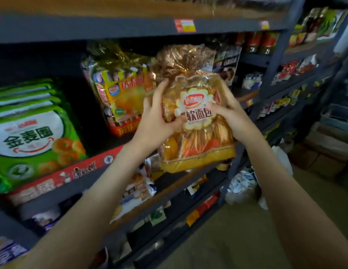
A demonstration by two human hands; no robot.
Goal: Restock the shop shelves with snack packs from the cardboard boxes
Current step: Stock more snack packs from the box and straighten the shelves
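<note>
Bread pack (196,121), its sides clasped by the curled left hand (159,119) and right hand (230,113), could topple off the shelf (85,184) edge if released early.

A clear, crinkly bread pack (196,121), tied on top, orange-based, is upright just above the dark shelf's (76,188) front edge.

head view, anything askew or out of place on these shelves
On the lower shelf a white printed snack bag juts past the front edge. Crumpled white plastic bags lie on the floor beside the rack. The clear bag of soft bread is in the left hand and right hand, not yet shelved.
</note>
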